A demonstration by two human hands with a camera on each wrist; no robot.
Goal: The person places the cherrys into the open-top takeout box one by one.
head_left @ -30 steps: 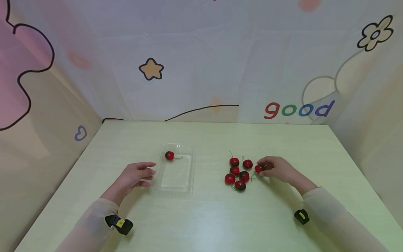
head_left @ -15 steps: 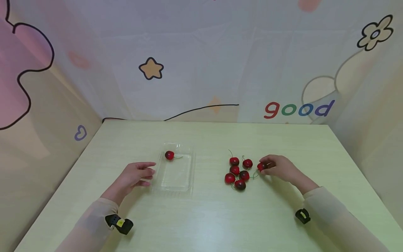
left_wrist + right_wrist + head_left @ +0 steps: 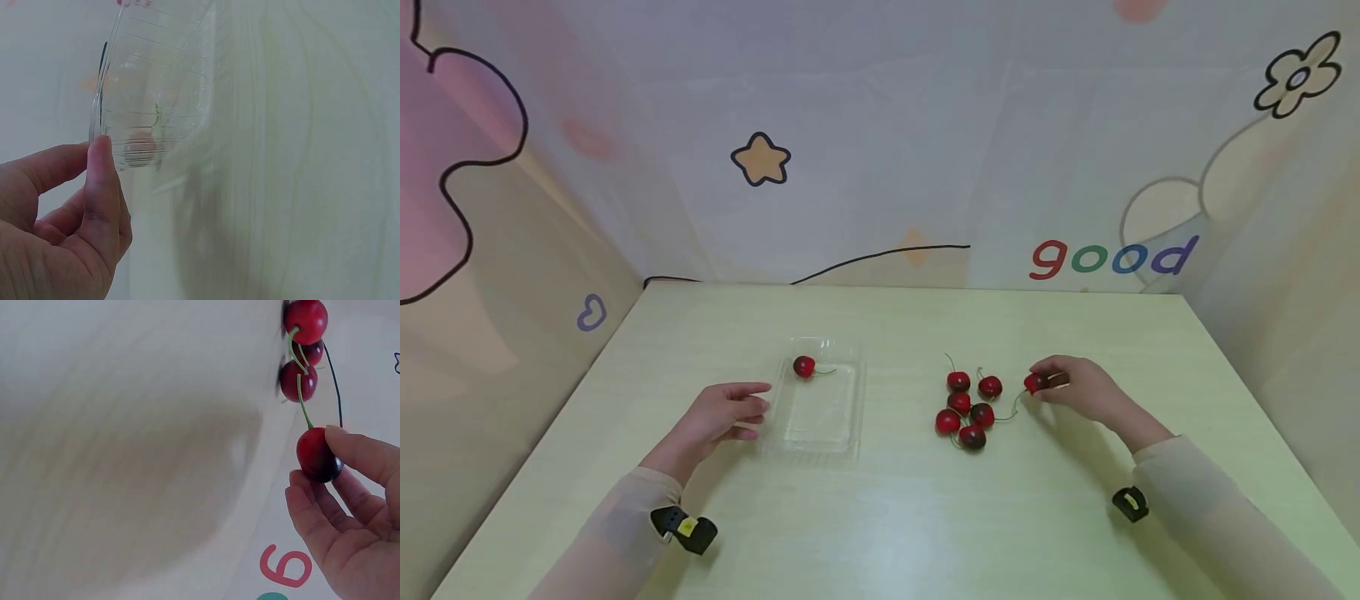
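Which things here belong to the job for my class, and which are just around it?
Probably the job:
held cherry, in the right hand
six loose cherries
boxed cherry
tray, beside the left hand

Just around:
backdrop
black wrist devices

Legible text: one word, "good" point(image 3: 1115, 259), lowercase, lettered red, green, blue, purple; stands on the backdrop point(image 3: 880, 150) behind the desk point(image 3: 880, 517), low and right of centre.
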